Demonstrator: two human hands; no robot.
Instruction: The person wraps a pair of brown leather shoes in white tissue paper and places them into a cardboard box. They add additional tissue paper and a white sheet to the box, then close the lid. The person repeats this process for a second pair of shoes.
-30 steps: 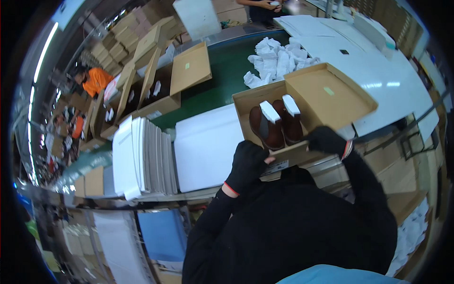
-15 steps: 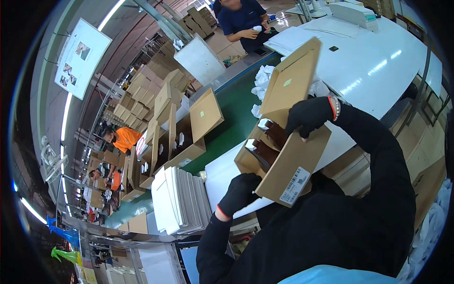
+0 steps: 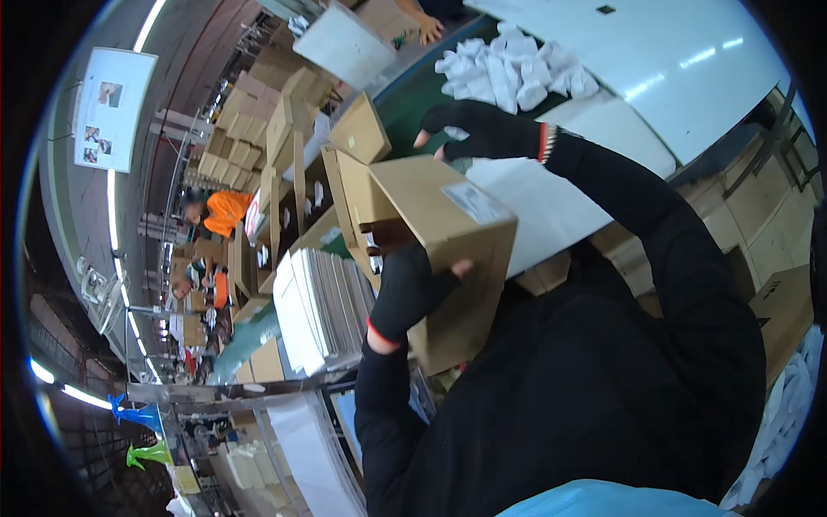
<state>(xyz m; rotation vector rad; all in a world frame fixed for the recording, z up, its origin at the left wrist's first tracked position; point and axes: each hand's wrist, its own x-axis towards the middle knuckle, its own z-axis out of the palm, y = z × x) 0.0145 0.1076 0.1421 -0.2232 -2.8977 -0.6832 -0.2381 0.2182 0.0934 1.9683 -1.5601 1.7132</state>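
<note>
My left hand (image 3: 405, 293), in a black fingerless glove, grips the near left side of a brown cardboard box (image 3: 469, 297), its thumb lying on the cardboard. The box is tilted, with a white label on the side facing up. Part of a glossy brown thing (image 3: 392, 234) with white on it, perhaps a shoe, shows at the box's opening; the rest is hidden. My right hand (image 3: 482, 131), gloved the same way, is above the box's far edge with its fingers apart and nothing in them.
A stack of white sheets (image 3: 323, 302) stands left of the box. Several opened boxes (image 3: 297, 207) line the green conveyor belt (image 3: 422, 90). Crumpled white paper (image 3: 517, 69) lies beyond my right hand. A person in orange (image 3: 226, 212) is far left; another person's hand (image 3: 429, 29) shows at the top.
The box has moved left and turned, its labelled side now facing up. My right hand has let go of it and moved up and left. My left hand still holds it.
</note>
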